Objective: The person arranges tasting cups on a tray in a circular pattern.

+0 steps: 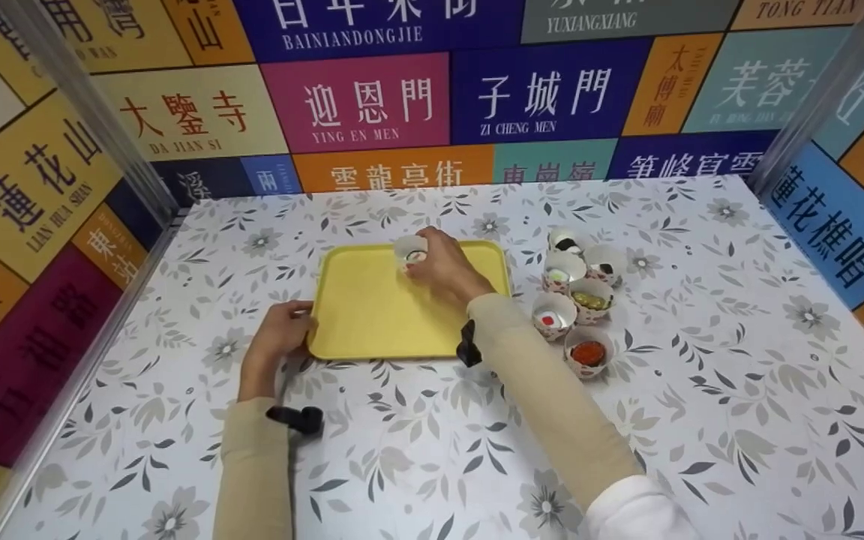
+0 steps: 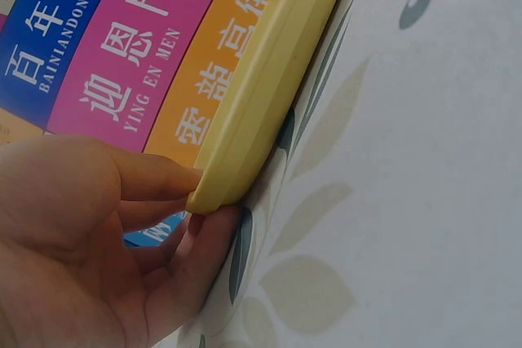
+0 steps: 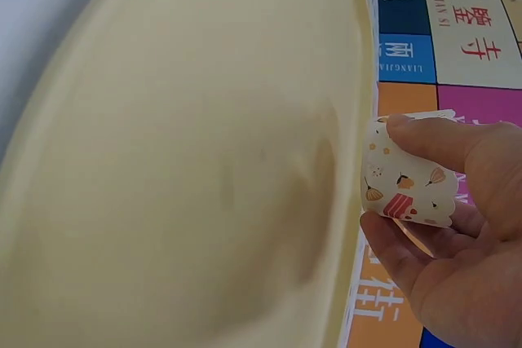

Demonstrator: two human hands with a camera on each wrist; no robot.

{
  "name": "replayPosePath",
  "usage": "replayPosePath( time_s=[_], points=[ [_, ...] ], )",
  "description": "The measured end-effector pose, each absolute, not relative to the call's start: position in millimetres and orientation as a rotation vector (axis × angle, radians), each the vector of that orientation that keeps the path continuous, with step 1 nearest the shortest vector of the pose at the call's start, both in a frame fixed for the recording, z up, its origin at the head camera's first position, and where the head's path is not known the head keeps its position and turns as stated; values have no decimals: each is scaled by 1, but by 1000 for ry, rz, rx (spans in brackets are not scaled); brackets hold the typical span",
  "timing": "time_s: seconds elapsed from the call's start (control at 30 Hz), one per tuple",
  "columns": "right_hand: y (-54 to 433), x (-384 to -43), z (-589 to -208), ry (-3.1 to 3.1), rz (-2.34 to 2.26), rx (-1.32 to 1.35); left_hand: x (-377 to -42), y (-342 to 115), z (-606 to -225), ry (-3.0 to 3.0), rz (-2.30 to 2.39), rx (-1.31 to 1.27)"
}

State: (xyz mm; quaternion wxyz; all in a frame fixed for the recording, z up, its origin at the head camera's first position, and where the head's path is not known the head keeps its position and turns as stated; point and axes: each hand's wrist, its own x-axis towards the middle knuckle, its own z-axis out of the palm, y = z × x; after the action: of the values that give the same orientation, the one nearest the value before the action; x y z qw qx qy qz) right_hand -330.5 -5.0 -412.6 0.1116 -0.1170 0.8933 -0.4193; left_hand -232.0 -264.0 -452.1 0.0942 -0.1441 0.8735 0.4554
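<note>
A yellow tray [image 1: 368, 315] lies on the flowered tablecloth. My left hand [image 1: 279, 334] pinches its left edge; in the left wrist view the thumb is on the rim [image 2: 265, 79] and the fingers are beneath. Over the tray's far side, my right hand [image 1: 445, 264] holds a small paper baking cup [image 3: 410, 175] between thumb and fingers. The cup has a scalloped edge and printed pictures, and something small and partly hidden sits inside it. In the right wrist view the cup's base is close to the tray's far rim.
Several similar cups stand grouped right of the tray, among them one with a reddish-orange filling [image 1: 588, 354], one with yellow-green pieces [image 1: 589, 300] and one with a small red square [image 1: 549, 320]. Panels with printed characters [image 1: 372, 105] border the table's back and sides.
</note>
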Motion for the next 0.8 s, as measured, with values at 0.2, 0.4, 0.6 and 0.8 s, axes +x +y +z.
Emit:
replayPosePath(
  time_s=[0.2,0.4,0.6,0.8],
  points=[
    [-11,-336,-420,2655,-1242,-329,-231,-263,-452,2612,1376,-408],
    [-16,-340,-424,2633,-1253,-300,-231,-264,-451,2612,1360,-426],
    [-19,-341,-426,2644,-1277,-256,-232,-265,-449,2606,1373,-408],
    [-22,-343,-432,2685,-1259,-229,-230,-265,-450,2606,1375,-407]
  ],
)
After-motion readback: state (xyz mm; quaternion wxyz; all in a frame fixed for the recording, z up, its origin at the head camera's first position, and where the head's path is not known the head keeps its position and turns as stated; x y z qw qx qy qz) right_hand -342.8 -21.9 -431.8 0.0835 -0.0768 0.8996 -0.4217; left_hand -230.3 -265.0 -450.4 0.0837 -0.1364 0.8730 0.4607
